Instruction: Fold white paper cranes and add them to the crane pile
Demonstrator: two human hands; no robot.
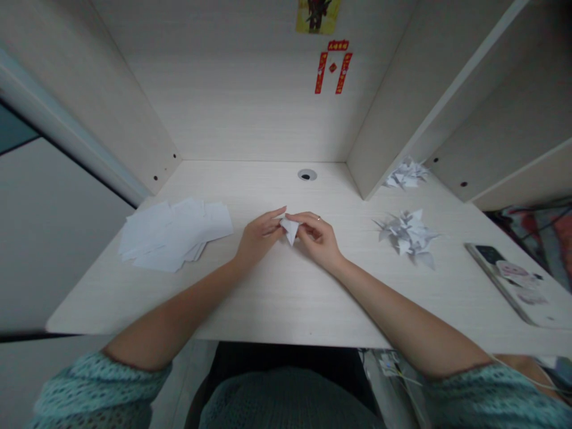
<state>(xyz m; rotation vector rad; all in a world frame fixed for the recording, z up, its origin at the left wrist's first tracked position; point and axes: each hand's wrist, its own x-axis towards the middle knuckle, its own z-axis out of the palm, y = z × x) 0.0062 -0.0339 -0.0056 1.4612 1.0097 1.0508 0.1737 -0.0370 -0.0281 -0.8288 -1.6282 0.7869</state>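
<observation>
Left hand (260,235) and right hand (316,238) together — both pinching folded white paper (290,230) mid-table (286,304); loose sheets (174,235) off left.

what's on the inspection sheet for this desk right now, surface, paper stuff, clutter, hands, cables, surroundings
surface: pale wood-grain desk, round grommet hole near the back
job's things: small folded white paper in the hands; loose stack of white paper sheets on the left; larger heap of folded paper shapes and smaller heap of folded paper shapes on the right
clutter: phone in a patterned case at the right edge
hands: left hand and right hand both pinch the folded paper
cables: thin white cable by the right sleeve
surroundings: red paper strips and a picture on the back panel
</observation>
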